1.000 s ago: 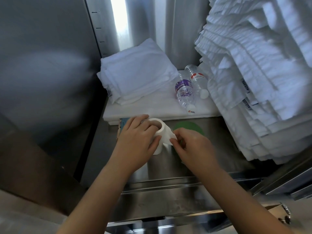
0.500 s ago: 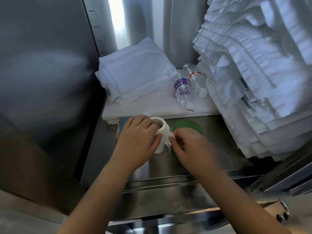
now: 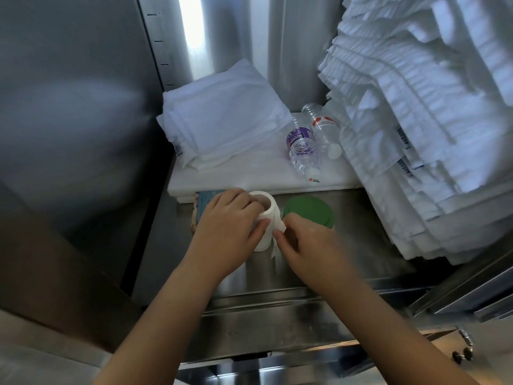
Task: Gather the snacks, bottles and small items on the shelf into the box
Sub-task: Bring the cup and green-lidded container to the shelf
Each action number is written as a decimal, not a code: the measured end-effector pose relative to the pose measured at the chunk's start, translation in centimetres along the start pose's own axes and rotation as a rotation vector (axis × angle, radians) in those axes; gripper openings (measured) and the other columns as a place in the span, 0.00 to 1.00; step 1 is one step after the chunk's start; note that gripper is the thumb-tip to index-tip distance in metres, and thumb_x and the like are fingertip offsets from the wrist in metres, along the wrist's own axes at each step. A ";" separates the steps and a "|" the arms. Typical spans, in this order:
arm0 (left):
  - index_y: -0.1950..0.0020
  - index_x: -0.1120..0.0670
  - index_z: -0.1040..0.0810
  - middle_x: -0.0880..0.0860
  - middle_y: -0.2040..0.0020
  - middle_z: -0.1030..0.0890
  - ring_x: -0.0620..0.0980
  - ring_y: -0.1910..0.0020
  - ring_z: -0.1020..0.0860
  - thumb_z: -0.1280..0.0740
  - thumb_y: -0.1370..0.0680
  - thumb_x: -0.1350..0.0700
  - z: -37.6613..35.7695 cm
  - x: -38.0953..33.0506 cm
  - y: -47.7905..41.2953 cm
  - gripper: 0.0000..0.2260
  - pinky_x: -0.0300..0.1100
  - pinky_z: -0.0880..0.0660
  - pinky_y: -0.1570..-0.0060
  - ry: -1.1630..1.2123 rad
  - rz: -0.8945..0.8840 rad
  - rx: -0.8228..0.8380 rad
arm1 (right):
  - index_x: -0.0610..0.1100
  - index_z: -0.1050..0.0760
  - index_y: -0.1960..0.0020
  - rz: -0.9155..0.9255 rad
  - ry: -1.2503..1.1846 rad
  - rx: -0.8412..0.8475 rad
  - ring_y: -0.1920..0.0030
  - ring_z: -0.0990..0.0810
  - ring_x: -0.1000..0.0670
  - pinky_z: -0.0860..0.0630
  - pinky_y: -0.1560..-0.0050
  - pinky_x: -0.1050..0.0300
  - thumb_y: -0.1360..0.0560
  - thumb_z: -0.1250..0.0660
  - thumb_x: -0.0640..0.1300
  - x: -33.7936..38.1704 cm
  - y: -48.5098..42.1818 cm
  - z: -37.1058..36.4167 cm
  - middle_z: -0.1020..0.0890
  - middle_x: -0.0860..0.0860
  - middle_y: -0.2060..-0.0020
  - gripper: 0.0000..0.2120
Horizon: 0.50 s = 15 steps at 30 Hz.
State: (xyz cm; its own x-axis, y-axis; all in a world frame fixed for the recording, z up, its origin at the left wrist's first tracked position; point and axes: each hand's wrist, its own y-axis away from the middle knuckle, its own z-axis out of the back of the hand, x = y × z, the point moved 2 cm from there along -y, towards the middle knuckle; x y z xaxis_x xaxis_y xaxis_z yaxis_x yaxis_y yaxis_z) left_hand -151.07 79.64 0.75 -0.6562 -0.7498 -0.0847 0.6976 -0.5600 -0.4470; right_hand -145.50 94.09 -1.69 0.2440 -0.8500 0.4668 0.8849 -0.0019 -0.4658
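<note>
Roll in L hand, R hand pinches end.

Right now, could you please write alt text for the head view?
The left hand grips a white tissue roll on a steel shelf while the right hand pinches its loose end; two water bottles lie on folded white towels behind.

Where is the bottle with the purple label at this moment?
In the head view, the purple-label bottle lies on its side on the flat white cloth, right of centre, beside the red-label bottle.
</note>
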 end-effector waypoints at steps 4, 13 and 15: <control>0.54 0.53 0.21 0.48 0.52 0.20 0.51 0.45 0.25 0.45 0.23 0.48 0.0 -0.1 -0.1 0.16 0.44 0.33 0.47 0.044 0.005 0.011 | 0.50 0.34 0.61 0.039 0.053 0.037 0.69 0.30 0.64 0.36 0.72 0.69 0.23 0.35 0.47 0.2 0.1 0.1 0.37 0.61 0.71 0.10; 0.50 0.52 0.20 0.47 0.49 0.19 0.51 0.42 0.26 0.42 0.22 0.43 0.0 -0.2 0.0 0.17 0.45 0.34 0.44 0.064 0.032 0.002 | 0.47 0.23 0.44 0.167 0.041 0.138 0.55 0.28 0.59 0.35 0.62 0.75 0.24 0.36 0.43 -0.7 0.2 -0.2 0.23 0.55 0.50 0.10; 0.51 0.53 0.20 0.48 0.50 0.19 0.52 0.43 0.25 0.36 0.23 0.48 -0.1 -0.1 -0.1 0.11 0.45 0.33 0.45 0.034 0.014 -0.011 | 0.47 0.22 0.44 0.162 0.044 0.071 0.49 0.25 0.54 0.27 0.54 0.65 0.25 0.35 0.42 -1.5 -0.1 0.4 0.22 0.53 0.49 0.10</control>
State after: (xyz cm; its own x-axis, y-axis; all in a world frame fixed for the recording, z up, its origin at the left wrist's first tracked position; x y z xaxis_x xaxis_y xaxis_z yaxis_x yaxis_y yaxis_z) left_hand -151.09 79.82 0.69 -0.6559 -0.7450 -0.1214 0.7037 -0.5454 -0.4553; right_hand -145.83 95.55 -2.04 0.3691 -0.8586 0.3557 0.8616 0.1726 -0.4774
